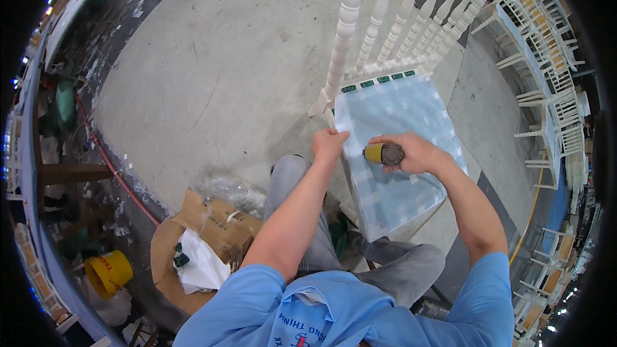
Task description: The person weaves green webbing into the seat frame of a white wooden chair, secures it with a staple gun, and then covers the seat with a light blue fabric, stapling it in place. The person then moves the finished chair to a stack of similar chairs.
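Observation:
A white chair with a turned spindle back (348, 19) stands before me, its back away from me. Over its seat lies a pale blue sheet (392, 199) with whitish square patches, glossy like plastic. My left hand (329, 144) has its fingers closed at the sheet's left edge, seemingly pinching it. My right hand (414, 152) grips a short, rounded hand tool (384, 153), yellow at one end and dark brown at the other, above the middle of the seat. Its working end is hidden. Several dark green pieces (384, 80) line the seat's rear edge below the spindles.
An open cardboard box (168, 244) with white sheeting (198, 263) stands at my left, near clear plastic wrap (231, 193). Farther left are a yellow bucket (109, 272) and a red hose (122, 180). Rows of white chairs (546, 109) line the right side.

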Demonstrator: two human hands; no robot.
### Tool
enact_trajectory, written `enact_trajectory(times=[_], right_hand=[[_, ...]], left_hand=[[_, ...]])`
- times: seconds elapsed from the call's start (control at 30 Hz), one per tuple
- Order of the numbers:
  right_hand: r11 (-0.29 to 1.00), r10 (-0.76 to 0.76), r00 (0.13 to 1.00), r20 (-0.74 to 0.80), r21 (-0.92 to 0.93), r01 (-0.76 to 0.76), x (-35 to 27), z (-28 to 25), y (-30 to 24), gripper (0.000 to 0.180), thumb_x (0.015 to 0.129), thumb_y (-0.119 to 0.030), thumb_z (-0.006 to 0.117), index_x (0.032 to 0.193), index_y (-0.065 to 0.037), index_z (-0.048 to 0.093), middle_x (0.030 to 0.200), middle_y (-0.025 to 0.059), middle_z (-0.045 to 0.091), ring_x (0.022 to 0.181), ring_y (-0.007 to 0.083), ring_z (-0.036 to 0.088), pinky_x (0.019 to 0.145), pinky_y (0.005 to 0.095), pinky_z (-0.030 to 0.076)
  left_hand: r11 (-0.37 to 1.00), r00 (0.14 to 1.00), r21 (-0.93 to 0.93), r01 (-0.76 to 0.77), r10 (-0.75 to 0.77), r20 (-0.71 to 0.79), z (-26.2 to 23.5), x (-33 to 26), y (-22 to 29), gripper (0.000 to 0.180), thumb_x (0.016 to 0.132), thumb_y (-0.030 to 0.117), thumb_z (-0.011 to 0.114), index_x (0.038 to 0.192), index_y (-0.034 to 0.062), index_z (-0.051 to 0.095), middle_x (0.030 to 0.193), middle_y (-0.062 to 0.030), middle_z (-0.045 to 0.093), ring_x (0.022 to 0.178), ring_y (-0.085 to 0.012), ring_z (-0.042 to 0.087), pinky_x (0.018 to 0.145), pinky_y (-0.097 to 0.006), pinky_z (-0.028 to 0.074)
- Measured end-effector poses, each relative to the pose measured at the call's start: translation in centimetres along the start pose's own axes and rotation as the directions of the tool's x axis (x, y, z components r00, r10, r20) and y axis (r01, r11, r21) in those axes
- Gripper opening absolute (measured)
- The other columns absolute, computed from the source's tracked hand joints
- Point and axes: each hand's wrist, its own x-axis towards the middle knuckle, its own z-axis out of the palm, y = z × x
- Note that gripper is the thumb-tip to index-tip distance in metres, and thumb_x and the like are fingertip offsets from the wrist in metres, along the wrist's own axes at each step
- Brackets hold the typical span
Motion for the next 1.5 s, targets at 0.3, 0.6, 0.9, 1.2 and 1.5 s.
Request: enact_trajectory(times=[0.3, 0.6, 0.9, 1.2, 1.5], right_hand=[[0.997, 0.025, 0.998, 0.061, -0.069, -0.021, 3.7, -1.0, -0.4, 0.072, 0.078, -0.015, 0.09, 0.145, -0.02, 0.063, 0.118, 0.0152, 0.077, 0.109, 0.0386, 0.072, 0.096, 0.0453, 0.056], [0.998, -0.04, 0.988, 0.149, -0.052, 0.048, 5.6, 0.1, 0.4, 0.073, 0.079, -0.015, 0.091, 0.147, -0.019, 0.063, 0.114, 0.0136, 0.079, 0.101, 0.0345, 0.074, 0.092, 0.0427, 0.058], [0.998, 0.03, 0.99, 0.138, -0.06, -0.022, 5.4, 0.9, -0.1, 0.07, 0.078, -0.014, 0.09, 0.143, -0.021, 0.064, 0.117, 0.0129, 0.078, 0.108, 0.0341, 0.073, 0.096, 0.0429, 0.057], [0.999, -0.006, 1.0, -0.002, -0.032, 0.006, 4.3, -3.6, 0.5, 0.074, 0.078, -0.011, 0.092, 0.145, -0.019, 0.063, 0.121, 0.0127, 0.078, 0.108, 0.0317, 0.074, 0.1, 0.0403, 0.056], [1.0, -0.021, 0.999, 0.034, 0.01, 0.021, 8.6, -3.4, 0.8, 0.072, 0.077, -0.008, 0.091, 0.144, -0.015, 0.064, 0.121, 0.0124, 0.078, 0.108, 0.0295, 0.073, 0.1, 0.0392, 0.056]], left_hand=[[0.991, 0.991, -0.061, 0.121, -0.116, 0.071, -0.7, 0.8, 0.5, 0.024, 0.083, 0.013, 0.09, 0.084, 0.003, 0.069, 0.076, -0.0023, 0.066, 0.064, -0.0135, 0.055, 0.059, -0.032, 0.045], [0.985, 0.988, -0.101, 0.138, -0.129, 0.086, -0.7, 0.6, 0.8, 0.023, 0.083, 0.013, 0.09, 0.084, 0.0041, 0.069, 0.078, -0.0025, 0.067, 0.065, -0.0137, 0.055, 0.059, -0.031, 0.046], [0.994, 0.994, -0.086, 0.074, -0.066, 0.091, -0.9, 1.1, 0.6, 0.025, 0.082, 0.013, 0.091, 0.082, 0.0023, 0.068, 0.075, -0.0014, 0.065, 0.064, -0.0131, 0.055, 0.059, -0.033, 0.045], [0.998, 0.997, 0.012, -0.067, 0.067, -0.049, -0.7, 4.5, 2.8, 0.024, 0.08, 0.013, 0.092, 0.085, 0.0013, 0.071, 0.075, -0.0021, 0.065, 0.065, -0.0128, 0.055, 0.059, -0.033, 0.044], [0.989, 0.998, -0.134, 0.056, -0.052, 0.039, -1.4, 5.5, 2.7, 0.018, 0.08, 0.006, 0.089, 0.085, 0.0018, 0.072, 0.072, -0.0017, 0.066, 0.054, -0.0098, 0.05, 0.049, -0.029, 0.038]])
